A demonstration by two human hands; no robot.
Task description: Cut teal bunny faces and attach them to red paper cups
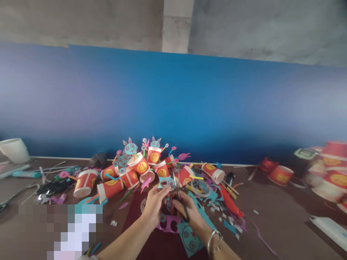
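My left hand pinches a small teal paper piece with a round drawing on it. In my right hand is a pair of scissors with dark handles, its blades pointing up beside the paper. Whether the blades touch the paper is hard to tell. Below my hands lie a purple paper sheet with round holes and a teal sheet with a face drawn on it. Just beyond my hands, several red paper cups are heaped with paper cutouts.
A tape roll, paper scraps and a red pointed object lie to the right. Stacked red cups stand at far right, a white cup at far left. A blue panel rises behind the table.
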